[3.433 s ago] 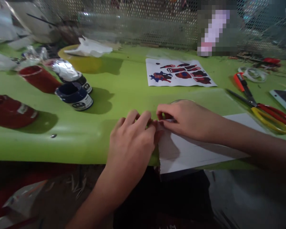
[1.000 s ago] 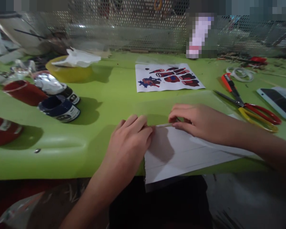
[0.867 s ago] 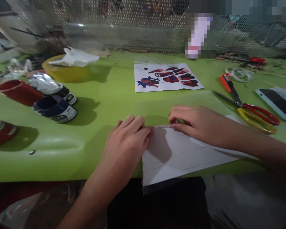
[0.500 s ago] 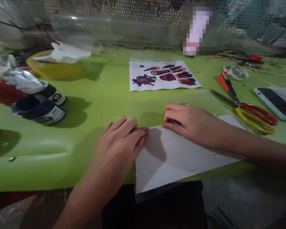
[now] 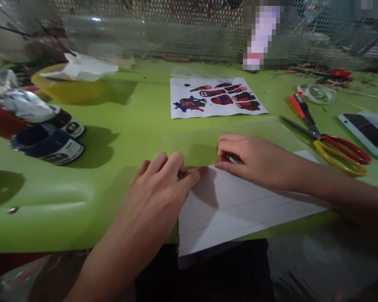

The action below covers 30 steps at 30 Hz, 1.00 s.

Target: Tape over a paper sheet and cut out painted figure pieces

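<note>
Two hands meet at the far edge of the white paper (image 5: 239, 209), which lies on the green worktop (image 5: 138, 126) and overhangs its near edge; your left hand (image 5: 162, 184) presses flat with loose fingers; your right hand (image 5: 255, 159) pinches the edge; keep the pressure even so the fold stays straight.

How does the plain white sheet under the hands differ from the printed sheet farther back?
The plain white sheet is blank apart from faint lines; the printed sheet carries red and blue shapes. The plain white sheet overhangs the green table edge; the printed sheet lies wholly on it. The left hand and right hand press the plain white sheet; the printed sheet lies untouched. Both lie flat.
</note>
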### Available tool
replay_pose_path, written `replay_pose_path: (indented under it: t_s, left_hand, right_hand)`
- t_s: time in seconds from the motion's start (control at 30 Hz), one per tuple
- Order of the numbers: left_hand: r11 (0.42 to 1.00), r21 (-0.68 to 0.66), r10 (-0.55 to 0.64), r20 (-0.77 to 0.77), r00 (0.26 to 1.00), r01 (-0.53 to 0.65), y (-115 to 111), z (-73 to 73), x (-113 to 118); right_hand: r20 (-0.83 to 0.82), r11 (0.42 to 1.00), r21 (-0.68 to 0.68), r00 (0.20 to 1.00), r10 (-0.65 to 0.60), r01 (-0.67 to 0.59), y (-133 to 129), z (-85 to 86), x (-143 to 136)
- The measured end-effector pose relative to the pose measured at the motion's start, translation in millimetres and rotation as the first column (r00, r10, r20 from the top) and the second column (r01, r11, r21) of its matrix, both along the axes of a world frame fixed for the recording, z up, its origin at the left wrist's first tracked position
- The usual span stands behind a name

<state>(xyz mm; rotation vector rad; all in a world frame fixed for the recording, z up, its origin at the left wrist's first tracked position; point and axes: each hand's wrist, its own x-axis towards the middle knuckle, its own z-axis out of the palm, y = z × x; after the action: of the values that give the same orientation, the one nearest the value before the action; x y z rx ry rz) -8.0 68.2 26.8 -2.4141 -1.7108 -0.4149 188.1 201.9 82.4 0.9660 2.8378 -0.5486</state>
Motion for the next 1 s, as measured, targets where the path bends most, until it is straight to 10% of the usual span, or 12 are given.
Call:
replay_pose_path:
  t_s: [0.33,0.7,1.0]
  left_hand:
    - [0.998,-0.045,0.036,-0.118,0.992,-0.042,6,28.5,33]
    - [0.999,-0.025,-0.022,0.014,1.0,0.022,26,10.0,45]
    - [0.998,-0.053,-0.038,0.105,0.994,0.044,28,6.5,44]
  right_hand:
    - [0.037,0.998,0.055,0.999,0.024,-0.026,4,5.0,13]
    - [-0.119,0.997,0.038,0.99,0.073,-0.069,9,-2.1,32]
    - [0.075,0.98,0.185,0.995,0.063,-0.077,3,1.8,36]
